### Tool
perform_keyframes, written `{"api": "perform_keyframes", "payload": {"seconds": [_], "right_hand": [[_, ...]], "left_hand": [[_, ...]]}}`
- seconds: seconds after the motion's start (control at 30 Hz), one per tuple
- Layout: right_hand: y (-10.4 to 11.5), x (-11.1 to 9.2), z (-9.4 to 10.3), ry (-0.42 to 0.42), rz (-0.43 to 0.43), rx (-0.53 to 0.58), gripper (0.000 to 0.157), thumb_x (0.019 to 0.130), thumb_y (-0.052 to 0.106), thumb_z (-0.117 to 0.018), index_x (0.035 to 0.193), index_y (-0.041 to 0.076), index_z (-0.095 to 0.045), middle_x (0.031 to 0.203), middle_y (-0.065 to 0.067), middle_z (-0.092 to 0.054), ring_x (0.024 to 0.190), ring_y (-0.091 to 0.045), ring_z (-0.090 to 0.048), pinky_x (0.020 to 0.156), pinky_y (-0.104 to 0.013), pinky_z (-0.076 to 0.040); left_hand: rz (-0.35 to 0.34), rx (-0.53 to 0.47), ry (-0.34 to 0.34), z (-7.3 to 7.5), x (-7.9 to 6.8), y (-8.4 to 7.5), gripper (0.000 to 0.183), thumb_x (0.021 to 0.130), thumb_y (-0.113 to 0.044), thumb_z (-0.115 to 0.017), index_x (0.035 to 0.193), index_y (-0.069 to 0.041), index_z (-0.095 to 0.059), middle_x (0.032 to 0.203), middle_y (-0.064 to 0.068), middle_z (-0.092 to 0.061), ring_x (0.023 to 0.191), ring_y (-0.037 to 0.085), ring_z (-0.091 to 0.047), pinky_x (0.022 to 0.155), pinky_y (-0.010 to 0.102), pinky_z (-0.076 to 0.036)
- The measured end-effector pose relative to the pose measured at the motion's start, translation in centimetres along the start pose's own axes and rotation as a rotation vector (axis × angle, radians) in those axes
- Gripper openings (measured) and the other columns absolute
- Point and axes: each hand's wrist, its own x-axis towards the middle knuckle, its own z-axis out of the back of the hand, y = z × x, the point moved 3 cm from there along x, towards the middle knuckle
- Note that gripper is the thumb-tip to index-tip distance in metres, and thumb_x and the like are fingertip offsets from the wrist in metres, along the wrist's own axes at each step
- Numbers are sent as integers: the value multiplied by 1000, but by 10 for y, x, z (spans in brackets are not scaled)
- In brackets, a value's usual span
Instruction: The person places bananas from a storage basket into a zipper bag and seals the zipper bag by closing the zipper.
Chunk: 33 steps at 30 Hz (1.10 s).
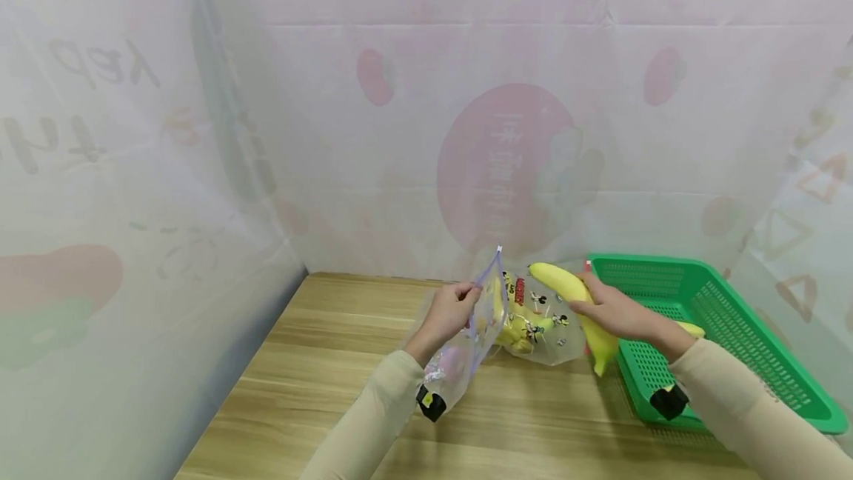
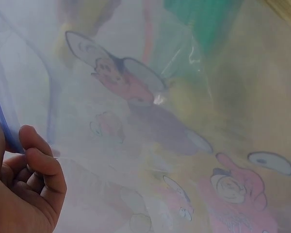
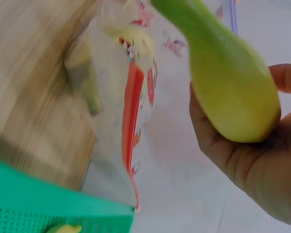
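By its purple zip edge, a clear cartoon-printed zip bag (image 1: 460,361) is pinched in my left hand (image 1: 448,315). That bag fills most of the left wrist view, where curled fingers (image 2: 46,170) grip the edge. My right hand (image 1: 616,310) holds a yellow banana (image 1: 560,280) above the table, to the right of the purple-edged bag. In the right wrist view the banana (image 3: 228,73) lies between thumb and fingers. Behind it, a second clear bag (image 1: 566,343) with a red zip lies on the table, with yellow fruit inside or behind its film.
A green perforated basket (image 1: 666,263) stands at the right, under my right forearm. It contains another yellow banana (image 1: 691,330), partly hidden by the wrist. The wooden table (image 1: 320,361) ends against printed sheets at the back and sides (image 1: 333,132).
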Motion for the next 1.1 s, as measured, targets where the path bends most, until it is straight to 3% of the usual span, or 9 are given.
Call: {"api": "perform_keyframes", "payload": {"seconds": [0.23,0.43,0.73,1.1], "right_hand": [[22,7,-18,-11,87,26,59,99,30,-51,144,3,-24,92,-14,-52,65,-22,-55,56,-37,-50],[23,12,-30,17,97,41,55,98,31,-52,143,7,-30,95,-14,-53,65,-22,-56,55,-37,-50],[20,18,-38,6,97,-59,51,98,30,-53,140,7,-37,90,-11,-54,63,-19,-52,56,-36,-47],[27,23,-44,-11,83,-126,45,96,27,-56,131,2,-43,88,-6,-55,63,-17,-47,57,-34,-42]], "left_hand": [[3,-5,8,1,0,0,33,99,-28,-50,91,1,-65,55,0,-44,45,12,-45,43,24,-38],[0,-6,15,1,-1,1,38,99,-30,-50,83,4,-59,53,0,-43,45,12,-45,43,24,-38],[-16,-19,4,-2,-2,-1,37,98,-24,-51,66,-7,-46,52,-1,-41,44,12,-46,40,21,-35],[-25,-27,3,-1,-1,-2,39,98,-21,-50,61,-10,-46,54,1,-46,42,12,-45,39,21,-32]]}}
